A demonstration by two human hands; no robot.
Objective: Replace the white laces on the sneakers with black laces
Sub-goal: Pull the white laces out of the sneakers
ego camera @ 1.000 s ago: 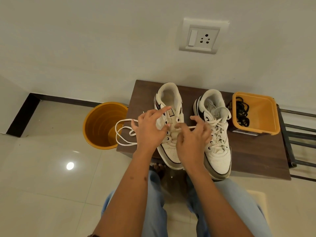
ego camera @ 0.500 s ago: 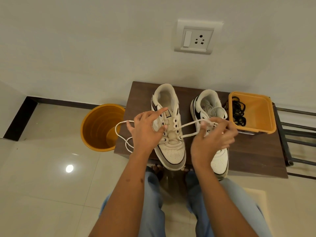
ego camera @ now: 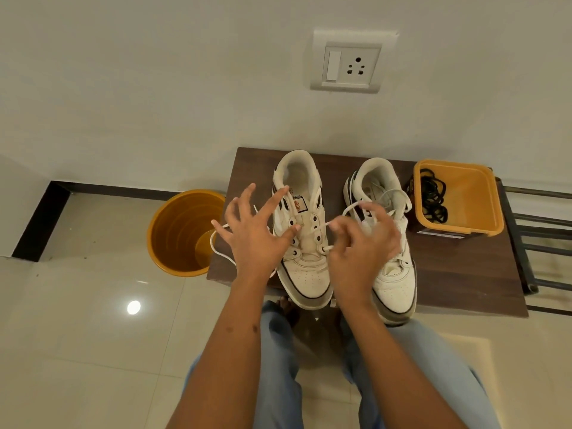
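Two white sneakers stand toes toward me on a small brown table (ego camera: 464,274). Most eyelets of the left sneaker (ego camera: 305,267) are bare; a white lace (ego camera: 216,246) runs through its lower eyelets and loops off to the left past the table edge. My left hand (ego camera: 253,236) has its fingers spread, with the thumb tip touching the left row of eyelets. My right hand (ego camera: 362,246) pinches the lace's right part beside the right row of eyelets. The right sneaker (ego camera: 396,280) keeps its white lace. Black laces (ego camera: 433,199) lie in an orange tub (ego camera: 483,212).
An orange bucket (ego camera: 182,233) stands on the tiled floor just left of the table. A dark metal rack (ego camera: 541,239) sits to the right. The wall with a socket plate (ego camera: 349,63) is close behind the table. My knees are under the front edge.
My right hand came back left from over the right sneaker to the left sneaker's eyelets, slackening the lace. My left hand spread its fingers wider.
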